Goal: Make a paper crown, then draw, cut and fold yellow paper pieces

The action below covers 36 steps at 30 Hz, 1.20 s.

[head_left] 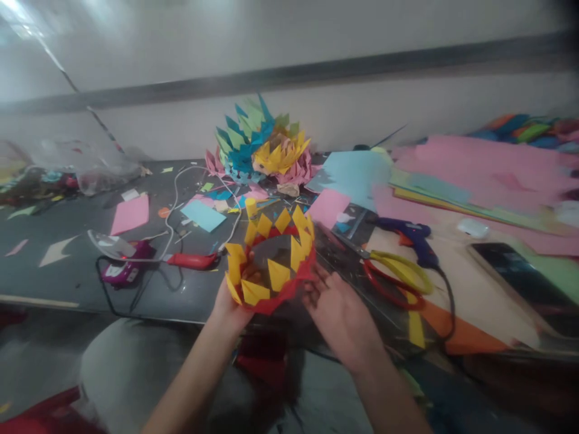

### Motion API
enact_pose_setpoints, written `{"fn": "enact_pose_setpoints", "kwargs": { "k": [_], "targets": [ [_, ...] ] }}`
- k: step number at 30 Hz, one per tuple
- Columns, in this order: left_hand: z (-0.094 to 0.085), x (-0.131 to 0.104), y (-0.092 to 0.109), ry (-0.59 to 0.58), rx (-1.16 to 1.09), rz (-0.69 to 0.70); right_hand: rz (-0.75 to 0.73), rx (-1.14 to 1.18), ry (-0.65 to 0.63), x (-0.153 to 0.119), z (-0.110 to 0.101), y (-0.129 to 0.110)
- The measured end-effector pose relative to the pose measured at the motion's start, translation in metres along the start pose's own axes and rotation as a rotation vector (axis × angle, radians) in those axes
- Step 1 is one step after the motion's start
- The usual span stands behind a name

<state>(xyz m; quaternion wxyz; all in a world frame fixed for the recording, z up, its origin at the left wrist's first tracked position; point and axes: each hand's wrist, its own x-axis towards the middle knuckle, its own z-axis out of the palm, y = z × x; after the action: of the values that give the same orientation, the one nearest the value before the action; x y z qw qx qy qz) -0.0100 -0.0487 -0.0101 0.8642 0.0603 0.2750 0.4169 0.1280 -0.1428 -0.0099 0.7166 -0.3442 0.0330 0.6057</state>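
A ring-shaped paper crown (257, 293), red at the base with yellow pointed pieces standing round it, is held up over the table's front edge. My left hand (230, 308) is closed on its left side, with some fingers hidden behind the paper. At the right side, my right hand (340, 310) has its bent fingers against the red base. Scissors (398, 271) with yellow and red handles lie right of my right hand. Beyond them rests a dark blue glue gun (409, 232). Left of the crown is a red-handled tool (192, 260) with a white cord.
Several finished paper crowns (248, 147) are piled near the wall. Coloured paper sheets (479, 166) and a phone (520, 280) occupy the right. A purple device (127, 268), a pink sheet (130, 214) and scraps lie left. A pale round stool (122, 374) stands below the table edge.
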Motion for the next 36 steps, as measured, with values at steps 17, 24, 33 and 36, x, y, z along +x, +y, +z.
{"fn": "enact_pose_setpoints", "kwargs": {
  "k": [17,24,33,36],
  "targets": [
    [0.008,-0.013,0.007,0.13,0.002,0.106,0.045,0.084,0.043,-0.002,0.007,-0.015],
    [0.011,-0.021,0.009,0.123,-0.003,0.12,0.042,0.136,0.061,-0.002,-0.001,-0.027],
    [0.01,-0.024,0.01,0.136,-0.013,0.129,0.039,0.128,-0.031,0.001,-0.005,-0.028],
    [0.009,-0.023,0.009,0.136,-0.016,0.14,0.046,0.178,0.01,0.0,-0.002,-0.028]
  ]
}}
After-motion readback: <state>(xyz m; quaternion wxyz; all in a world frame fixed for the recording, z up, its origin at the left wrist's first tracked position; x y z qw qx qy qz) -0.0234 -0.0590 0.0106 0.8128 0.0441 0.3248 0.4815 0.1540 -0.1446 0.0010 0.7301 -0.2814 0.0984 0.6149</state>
